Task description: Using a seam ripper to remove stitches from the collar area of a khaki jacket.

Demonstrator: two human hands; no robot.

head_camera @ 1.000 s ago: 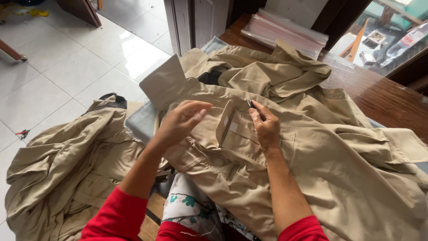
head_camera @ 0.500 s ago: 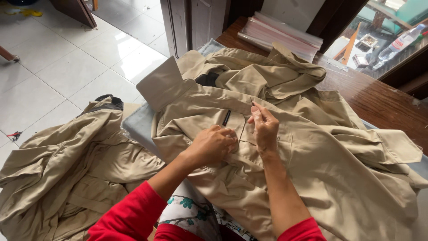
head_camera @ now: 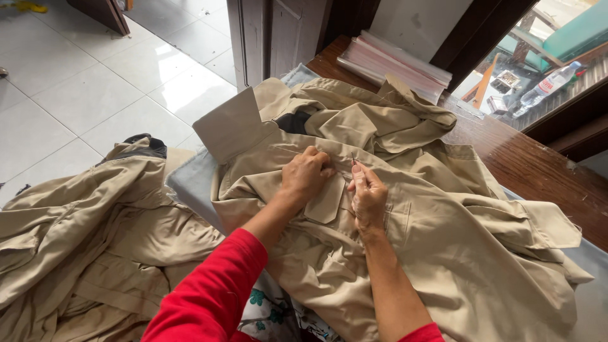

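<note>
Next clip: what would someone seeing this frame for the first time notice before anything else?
Two hands in red sleeves meet at the middle: the left hand presses a pocket flap of the crumpled khaki cloth garment on the dark wooden table, while the right hand pinches a thin needle-like tool there. A second heap of khaki garments lies at lower left, and a stack of clear plastic bags sits at the table's far end.
</note>
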